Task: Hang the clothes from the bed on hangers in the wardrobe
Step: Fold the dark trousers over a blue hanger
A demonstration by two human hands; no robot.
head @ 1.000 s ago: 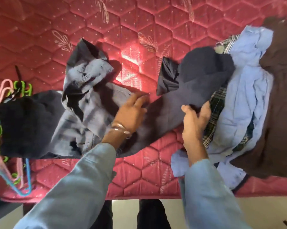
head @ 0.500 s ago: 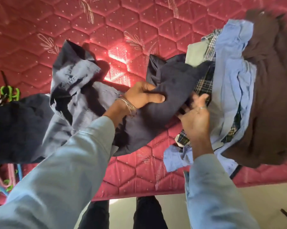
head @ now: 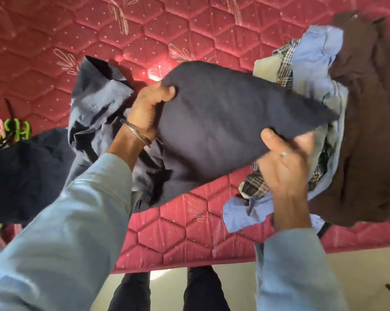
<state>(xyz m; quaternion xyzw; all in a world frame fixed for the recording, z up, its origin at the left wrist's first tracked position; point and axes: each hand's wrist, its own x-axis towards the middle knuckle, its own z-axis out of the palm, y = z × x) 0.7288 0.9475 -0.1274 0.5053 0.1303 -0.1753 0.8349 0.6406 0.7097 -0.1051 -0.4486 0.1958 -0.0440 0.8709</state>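
Note:
A dark navy garment (head: 223,122) is stretched in the air above the red quilted mattress (head: 55,41). My left hand (head: 149,108) grips its left edge, thumb on top. My right hand (head: 283,162) pinches its lower right edge. A grey-blue shirt (head: 95,104) lies crumpled to the left, partly under my left arm. To the right sits a pile: a plaid shirt (head: 286,63), a light blue shirt (head: 317,55) and a brown garment (head: 373,122).
Pink and green plastic hangers (head: 12,131) lie at the left edge, partly hidden under a black garment (head: 25,176). The mattress front edge (head: 189,263) runs across the bottom, with pale floor (head: 241,288) and my legs below it.
Both hands have taken hold of the navy garment and lifted it off the mattress, spreading it between them. It now covers part of the pile at right.

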